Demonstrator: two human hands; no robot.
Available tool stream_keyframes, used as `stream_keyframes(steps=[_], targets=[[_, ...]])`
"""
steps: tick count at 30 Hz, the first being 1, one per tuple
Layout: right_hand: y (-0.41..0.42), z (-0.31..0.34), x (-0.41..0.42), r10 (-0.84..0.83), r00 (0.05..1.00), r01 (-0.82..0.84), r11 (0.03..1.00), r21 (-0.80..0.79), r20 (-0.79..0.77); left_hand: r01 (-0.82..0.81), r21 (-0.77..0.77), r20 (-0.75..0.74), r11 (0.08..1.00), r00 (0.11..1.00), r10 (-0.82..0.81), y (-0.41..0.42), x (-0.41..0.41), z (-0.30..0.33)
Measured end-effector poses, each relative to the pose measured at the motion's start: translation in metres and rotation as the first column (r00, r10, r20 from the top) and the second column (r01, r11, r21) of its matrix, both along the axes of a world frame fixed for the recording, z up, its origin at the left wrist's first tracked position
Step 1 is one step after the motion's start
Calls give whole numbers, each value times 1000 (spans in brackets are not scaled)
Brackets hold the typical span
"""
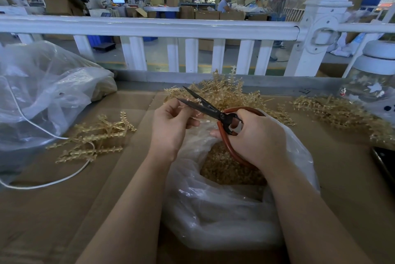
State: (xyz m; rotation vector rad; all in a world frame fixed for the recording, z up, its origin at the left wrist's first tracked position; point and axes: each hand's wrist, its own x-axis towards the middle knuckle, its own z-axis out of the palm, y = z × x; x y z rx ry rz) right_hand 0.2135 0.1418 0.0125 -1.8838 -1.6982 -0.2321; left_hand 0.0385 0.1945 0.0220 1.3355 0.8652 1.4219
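Observation:
My right hand point(258, 135) grips the red handles of black-bladed scissors point(205, 108), whose blades are parted and point up-left. My left hand point(171, 127) pinches a small, clear yellowish plastic piece point(197, 99) that sits between the blades. Both hands hover over an open clear plastic bag point(224, 210) holding several small cut yellowish bits point(226, 169). A heap of yellowish plastic sprue strips point(224, 90) lies just beyond the hands.
More sprue strips lie at left point(96, 137) and at right point(333, 112) on the cardboard-covered table point(64, 210). A large clear bag point(42, 97) and a white cord point(42, 184) sit at left. A glass jar point(372, 88) and a dark phone point(384, 163) are at right. A white railing point(149, 26) stands behind.

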Motion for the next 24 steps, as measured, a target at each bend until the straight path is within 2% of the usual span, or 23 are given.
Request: stream_keyframes(steps=[4,10,24], targets=[[1,0,0,4,1000,-5,1000,-15,-17,1,-37,36,999,999,0,-1,4,1],[2,1,-4,17,999,-18,1000,-17,-40,139,-145,195,980,975,-110,-4,5,3],[1,0,-5,21,999,-20,1000,19,-41,178,-218,190,960,972,-137,-3,3,2]])
